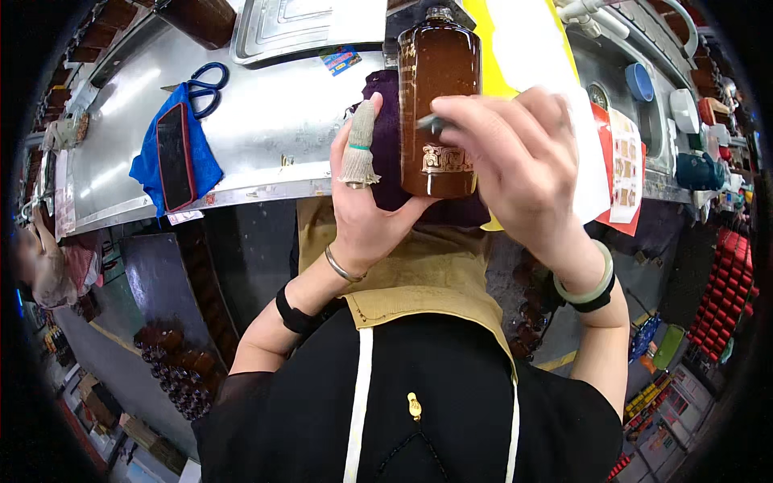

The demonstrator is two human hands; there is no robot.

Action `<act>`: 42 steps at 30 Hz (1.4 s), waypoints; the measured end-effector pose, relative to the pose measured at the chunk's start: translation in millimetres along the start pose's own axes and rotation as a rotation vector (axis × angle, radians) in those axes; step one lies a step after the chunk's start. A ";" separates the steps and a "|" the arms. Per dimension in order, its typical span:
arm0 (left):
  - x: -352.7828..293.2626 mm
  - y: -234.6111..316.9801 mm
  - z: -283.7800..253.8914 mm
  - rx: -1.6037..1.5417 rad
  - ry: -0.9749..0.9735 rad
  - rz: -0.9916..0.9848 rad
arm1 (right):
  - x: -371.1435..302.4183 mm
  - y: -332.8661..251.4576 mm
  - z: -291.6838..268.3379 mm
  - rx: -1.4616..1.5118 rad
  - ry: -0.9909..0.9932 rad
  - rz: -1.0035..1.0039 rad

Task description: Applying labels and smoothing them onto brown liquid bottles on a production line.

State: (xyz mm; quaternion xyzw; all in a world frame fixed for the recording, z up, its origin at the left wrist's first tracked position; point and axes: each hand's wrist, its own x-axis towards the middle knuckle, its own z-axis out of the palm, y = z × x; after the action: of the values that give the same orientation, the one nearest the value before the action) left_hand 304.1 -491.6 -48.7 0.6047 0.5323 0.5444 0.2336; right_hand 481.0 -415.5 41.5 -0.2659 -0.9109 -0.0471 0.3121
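A brown glass bottle (440, 88) with a pale raised design lies on a dark purple cloth (385, 137) at the counter's front edge, its neck pointing away from me. My left hand (362, 209) is open beside it, fingers stretched out and thumb against the bottle's base. A beige knit cover (361, 149) with a green band sits on one of its fingers. Over the bottle's right side, my right hand (523, 161) is closed in a pinch on a small grey pointed tool (431, 123). Its kind is blurred, and the hand hides part of the design.
To the left, a red-edged phone (174, 157) lies on a blue cloth (145, 161) beside blue-handled scissors (207, 88). A metal tray (241, 40) stands behind. White and yellow sheets (555, 48) and a red sheet with stickers (624, 173) lie right, before a sink (656, 113).
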 end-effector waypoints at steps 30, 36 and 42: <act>-0.4 18.5 -0.5 0.631 -0.109 0.394 | -7.5 20.6 -27.8 0.151 0.238 0.380; -4.7 12.8 0.6 0.241 0.033 0.141 | -35.1 -4.3 -6.7 0.122 -0.005 -0.002; 4.3 5.0 -1.1 0.179 -0.028 0.135 | -8.4 23.2 7.6 0.065 0.135 0.143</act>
State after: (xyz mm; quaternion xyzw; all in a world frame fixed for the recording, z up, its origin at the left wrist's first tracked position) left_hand 304.3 -489.7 -42.3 0.6650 0.5336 0.5009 0.1488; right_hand 494.4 -397.6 28.6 -0.3164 -0.8674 -0.0130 0.3838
